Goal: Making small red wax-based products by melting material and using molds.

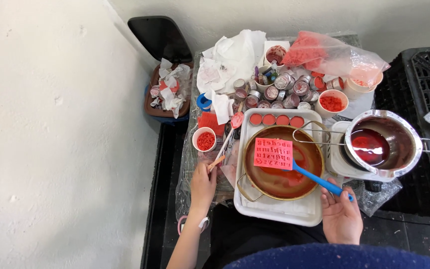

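Table [187, 164]: we see it wrapped in clear plastic sheet, likely to keep red spills off the top; everything below is placed against the white tray.
White tray [247, 199]: it sits at the table's near edge, straight ahead of us, and carries the brass pan, so drips would land in it.
Steel pouring pot [384, 142]: right of the tray, on a small white burner, with dark red liquid inside, probably kept there to stay melted.
Brass pan [282, 164]: in the middle of the tray, a shallow red pool at its bottom.
Red letter mould [273, 153]: a flat pink-red sheet on a blue handle [319, 181], held level over the pan, so anything running off would fall back in.
Right hand [342, 216]: at the tray's near right corner, fingers closed around the end of the blue handle.
Left hand [203, 187]: just left of the tray, pinched on a thin wooden stick [218, 160] that points away from us.
Small tins [279, 92]: crowded beyond the tray's far edge; four red-filled round ones [276, 120] lie along that edge inside the tray.
Cup of red bits [205, 139]: left of the tray, close to the left hand.
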